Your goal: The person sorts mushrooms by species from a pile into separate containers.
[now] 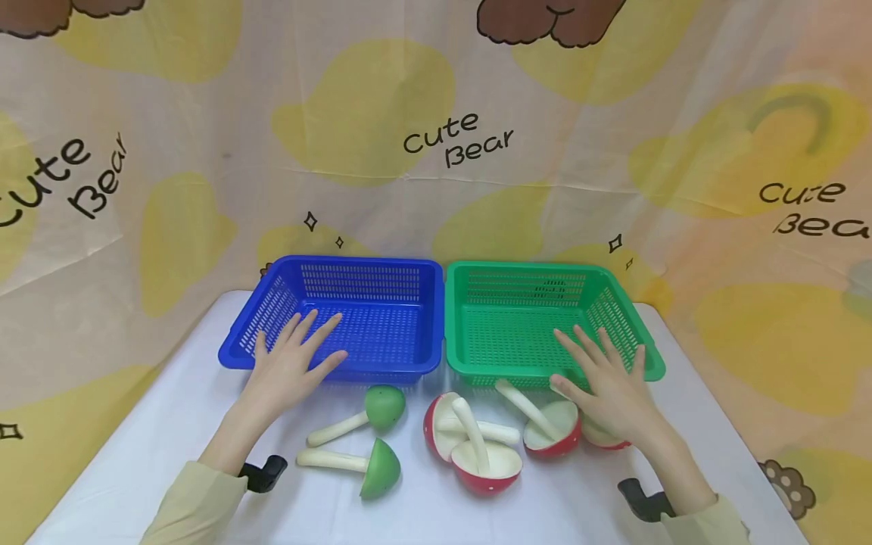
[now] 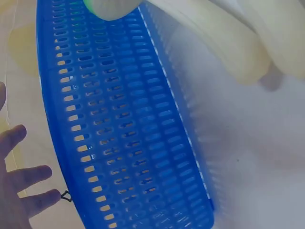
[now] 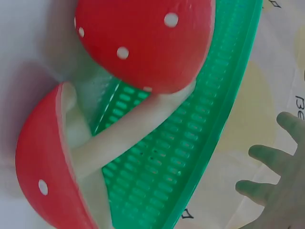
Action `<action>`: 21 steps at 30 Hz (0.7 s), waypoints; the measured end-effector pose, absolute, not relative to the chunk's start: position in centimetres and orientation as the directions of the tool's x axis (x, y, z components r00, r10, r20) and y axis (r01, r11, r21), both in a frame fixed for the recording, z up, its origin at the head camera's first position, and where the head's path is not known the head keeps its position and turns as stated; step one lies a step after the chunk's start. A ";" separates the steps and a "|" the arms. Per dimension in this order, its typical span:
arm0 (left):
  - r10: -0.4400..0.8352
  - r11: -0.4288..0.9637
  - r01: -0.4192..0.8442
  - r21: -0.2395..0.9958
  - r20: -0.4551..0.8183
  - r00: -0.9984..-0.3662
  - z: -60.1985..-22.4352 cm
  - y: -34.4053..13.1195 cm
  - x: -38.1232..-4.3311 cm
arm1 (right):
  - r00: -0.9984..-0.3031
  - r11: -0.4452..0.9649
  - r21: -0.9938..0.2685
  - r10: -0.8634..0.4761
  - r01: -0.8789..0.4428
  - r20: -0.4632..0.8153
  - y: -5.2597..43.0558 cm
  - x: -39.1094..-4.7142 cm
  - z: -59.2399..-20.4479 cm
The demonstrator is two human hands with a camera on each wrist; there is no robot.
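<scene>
Two hands hover flat, fingers spread, holding nothing: left hand (image 1: 289,365) over the blue basket (image 1: 381,266), green mushrooms (image 1: 371,446) lower right; right hand (image 1: 608,387) directly above red mushrooms (image 1: 545,428), stems pointing upper left.

A blue perforated basket (image 1: 381,318) and, to its right, a green one (image 1: 531,322) are noted. In front of the blue basket, green-capped mushrooms (image 1: 383,406) with cream stems are recorded; red, white-dotted caps (image 3: 143,43) beside them.

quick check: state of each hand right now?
Left hand: open, fingers spread over the blue basket front rim, holding nothing.
Right hand: open, fingers spread over the green basket front rim, holding nothing.
</scene>
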State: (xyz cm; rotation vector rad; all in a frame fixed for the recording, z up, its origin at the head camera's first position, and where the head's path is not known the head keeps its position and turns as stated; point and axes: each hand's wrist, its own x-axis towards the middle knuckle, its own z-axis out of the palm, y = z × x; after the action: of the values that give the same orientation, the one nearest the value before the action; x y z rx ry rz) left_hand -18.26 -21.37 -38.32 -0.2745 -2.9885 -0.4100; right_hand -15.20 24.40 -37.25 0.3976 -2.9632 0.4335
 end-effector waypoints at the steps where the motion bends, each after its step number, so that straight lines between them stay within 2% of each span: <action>1: 0.165 0.946 0.198 0.256 0.145 -0.976 -38.4 -21.4 -18.2 | -0.957 0.924 -0.263 -0.243 -0.278 0.160 24.2 -15.1 -37.2; 8: 0.157 0.940 0.217 0.265 0.228 -0.961 -39.3 -21.9 -17.6 | -0.951 0.903 -0.308 -0.258 -0.300 0.171 22.8 -14.3 -37.3; 21: 0.107 0.936 0.224 0.272 0.385 -0.917 -40.9 -23.1 -16.9 | -0.917 0.826 -0.432 -0.233 -0.363 0.325 20.0 -13.2 -38.1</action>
State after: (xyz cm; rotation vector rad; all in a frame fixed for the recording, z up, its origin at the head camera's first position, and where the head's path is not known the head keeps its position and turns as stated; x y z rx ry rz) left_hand -16.93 -23.11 -40.92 -0.2411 -2.7228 -0.4430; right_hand -13.19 19.98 -38.09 0.4570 -2.7495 0.7259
